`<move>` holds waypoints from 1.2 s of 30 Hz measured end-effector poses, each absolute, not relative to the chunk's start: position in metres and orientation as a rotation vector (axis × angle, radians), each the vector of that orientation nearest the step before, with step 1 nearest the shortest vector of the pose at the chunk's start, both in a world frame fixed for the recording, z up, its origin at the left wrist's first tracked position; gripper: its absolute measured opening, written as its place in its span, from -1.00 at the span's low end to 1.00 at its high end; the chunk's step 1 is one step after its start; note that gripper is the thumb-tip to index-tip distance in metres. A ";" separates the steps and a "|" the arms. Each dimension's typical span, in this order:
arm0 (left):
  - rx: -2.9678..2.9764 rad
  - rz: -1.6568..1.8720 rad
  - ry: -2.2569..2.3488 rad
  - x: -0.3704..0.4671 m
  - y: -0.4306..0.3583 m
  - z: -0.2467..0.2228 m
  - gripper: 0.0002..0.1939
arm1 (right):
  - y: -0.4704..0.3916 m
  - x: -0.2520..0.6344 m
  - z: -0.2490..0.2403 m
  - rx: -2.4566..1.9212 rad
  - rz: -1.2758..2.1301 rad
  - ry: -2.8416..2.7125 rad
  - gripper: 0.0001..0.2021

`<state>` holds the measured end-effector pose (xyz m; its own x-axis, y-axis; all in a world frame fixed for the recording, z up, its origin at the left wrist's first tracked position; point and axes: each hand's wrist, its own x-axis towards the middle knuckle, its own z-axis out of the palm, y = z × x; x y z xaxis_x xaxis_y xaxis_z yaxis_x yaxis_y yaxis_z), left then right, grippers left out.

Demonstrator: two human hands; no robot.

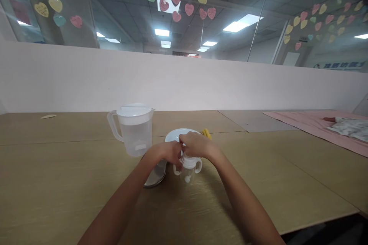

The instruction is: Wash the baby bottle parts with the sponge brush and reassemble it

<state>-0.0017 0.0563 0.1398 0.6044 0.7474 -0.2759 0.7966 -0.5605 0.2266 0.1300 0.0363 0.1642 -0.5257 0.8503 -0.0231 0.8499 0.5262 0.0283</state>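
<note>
A clear baby bottle [188, 174] with a white collar and two white side handles is in front of me, with a small white piece inside it. My left hand [173, 152] is closed at the bottle's upper left, fingers by the left handle. Over the bottle's top, my right hand [197, 144] has its fingers bent in a pinch that meets the left fingers. What lies between the right fingertips is hidden. Behind the hands is a white plate [172, 135], partly covered. A round metal tray [156, 175] shows beside my left forearm.
To the left stands a translucent lidded pitcher [136, 134] with a handle. A yellow object [206, 134] lies just past my right hand. Farther right, a pink cloth [310, 122] carries a patterned fabric item [352, 128]. The wooden table [71, 183] ends at a white wall [184, 84].
</note>
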 end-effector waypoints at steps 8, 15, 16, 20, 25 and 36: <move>2.493 -0.201 1.189 -0.002 0.058 0.141 -0.67 | 0.040 0.136 0.164 1.606 -0.236 2.675 -0.76; 2.446 -0.076 1.295 -0.034 0.064 0.157 -0.39 | 0.035 0.155 0.177 1.662 -0.494 2.748 -0.74; 2.446 -0.051 1.375 -0.038 0.066 0.159 -0.39 | 0.033 0.158 0.180 1.661 -0.454 2.791 -0.76; 2.429 -0.165 1.792 -0.045 0.079 0.151 -0.49 | 0.029 0.171 0.189 1.665 -0.379 2.928 -0.76; 2.381 -0.250 1.900 -0.031 0.088 0.126 -0.61 | 0.036 0.183 0.187 1.796 -0.479 2.880 -0.71; 2.516 0.095 1.986 -0.036 0.045 0.172 -0.65 | 0.040 0.193 0.186 1.751 -0.409 2.928 -0.68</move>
